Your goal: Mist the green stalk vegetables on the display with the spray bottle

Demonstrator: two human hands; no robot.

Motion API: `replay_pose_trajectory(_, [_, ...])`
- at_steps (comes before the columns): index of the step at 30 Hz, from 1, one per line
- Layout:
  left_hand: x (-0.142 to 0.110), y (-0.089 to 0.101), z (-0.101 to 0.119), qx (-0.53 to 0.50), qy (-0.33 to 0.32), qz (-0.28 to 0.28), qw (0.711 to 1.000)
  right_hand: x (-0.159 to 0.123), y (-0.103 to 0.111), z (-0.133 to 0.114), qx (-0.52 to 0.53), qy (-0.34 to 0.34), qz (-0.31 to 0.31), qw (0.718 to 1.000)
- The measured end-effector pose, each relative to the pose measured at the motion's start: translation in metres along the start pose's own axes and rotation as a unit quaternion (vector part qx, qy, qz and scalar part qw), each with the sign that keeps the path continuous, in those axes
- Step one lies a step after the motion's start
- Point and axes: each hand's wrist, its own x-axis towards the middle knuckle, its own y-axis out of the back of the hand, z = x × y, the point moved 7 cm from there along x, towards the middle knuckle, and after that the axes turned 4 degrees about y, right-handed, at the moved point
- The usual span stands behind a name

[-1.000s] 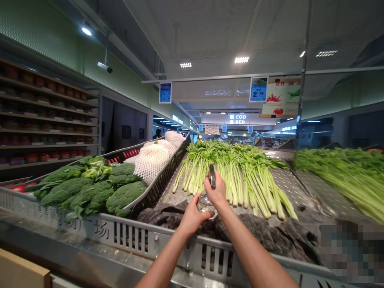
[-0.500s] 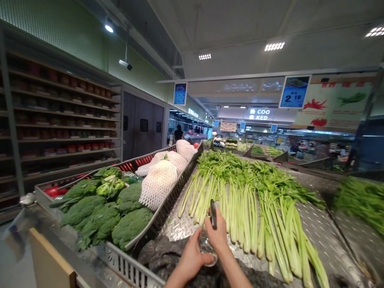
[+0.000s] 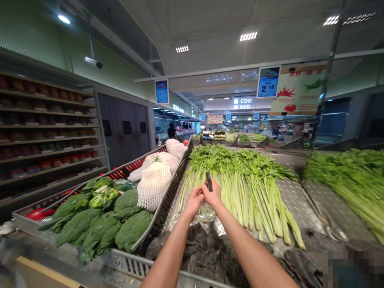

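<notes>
The right hand (image 3: 213, 196) was closed around a dark tool (image 3: 209, 182), whose slim upper end rose above the thumb toward 12 o'clock. The left hand (image 3: 195, 202) lay close beside it at 9 o'clock, thumb and fingers drawn together near the right fingers; whether anything was pinched between them could not be told. A clear object (image 3: 207, 212), rounded and only partly visible, showed just below the hands at 6 o'clock; whether it was joined to the tool could not be made out.

Celery (image 3: 249, 200) fanned over a metal tray (image 3: 288, 188) beyond and to the right of the hands, its leaves from 12 to 2 o'clock, its cut ends reaching round to 4 o'clock. Dark cloth (image 3: 210, 256) lay crumpled at 6 o'clock, beneath the forearms. At 9 to 10 o'clock, netted produce (image 3: 154, 186) rested in a crate (image 3: 129, 262), with broccoli (image 3: 99, 224) nearer 8 o'clock and a red item (image 3: 37, 215) at the far left, 9 o'clock. A price sign (image 3: 269, 82) reading 2 18 hung at 1 o'clock. Stocked shelves (image 3: 51, 140) stood at 10 o'clock, and a person (image 3: 171, 131) in dark clothing appeared in the background at 11 o'clock.
</notes>
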Motion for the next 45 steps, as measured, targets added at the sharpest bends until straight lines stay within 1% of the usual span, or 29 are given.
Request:
replay_pose_trajectory(3, [-0.002,0.000,-0.005,-0.011,0.011,-0.049,0.999,0.000,-0.002,0.002,0.002,0.002,0.002,1.000])
replay_pose_trajectory(5, [-0.001,0.002,-0.007,-0.004,0.011,-0.058,0.998,0.002,-0.002,0.002,-0.006,-0.007,0.001,1.000])
replay_pose_trajectory(10, [0.005,0.001,-0.008,0.020,0.009,-0.047,0.999,0.009,-0.001,0.002,-0.021,-0.025,-0.008,0.999])
replay_pose_trajectory(16, [0.015,-0.010,-0.014,0.007,-0.005,-0.063,0.998,0.017,0.003,0.010,-0.029,-0.036,-0.006,0.999])
replay_pose_trajectory(22, [0.016,-0.019,-0.028,-0.011,0.003,-0.066,0.998,0.014,0.006,0.025,-0.026,-0.036,0.000,0.999])
replay_pose_trajectory(26, [0.015,-0.024,-0.028,-0.011,-0.011,-0.055,0.998,0.011,0.009,0.028,-0.016,-0.036,-0.005,0.999])
replay_pose_trajectory(28, [0.014,-0.027,-0.025,0.001,-0.019,-0.052,0.998,0.010,0.011,0.026,-0.007,-0.033,-0.015,0.999])
replay_pose_trajectory(32, [0.013,-0.033,-0.022,0.061,-0.018,-0.053,0.997,0.006,0.014,0.020,0.016,-0.016,-0.037,0.999])
replay_pose_trajectory(36, [0.014,-0.040,-0.020,0.108,-0.055,-0.071,0.990,0.003,0.017,0.017,0.027,0.008,-0.038,0.999])
replay_pose_trajectory(38, [0.016,-0.042,-0.019,0.130,-0.079,-0.069,0.986,0.002,0.016,0.019,0.046,-0.001,-0.052,0.998])
replay_pose_trajectory(40, [0.019,-0.042,-0.018,0.147,-0.094,-0.054,0.983,0.002,0.016,0.020,0.075,-0.017,-0.068,0.995])
replay_pose_trajectory(43, [0.025,-0.041,-0.020,0.154,-0.094,-0.032,0.983,-0.001,0.016,0.020,0.133,-0.044,-0.104,0.985])
replay_pose_trajectory(45, [0.028,-0.040,-0.022,0.140,-0.085,-0.015,0.986,-0.004,0.016,0.017,0.172,-0.056,-0.141,0.973])
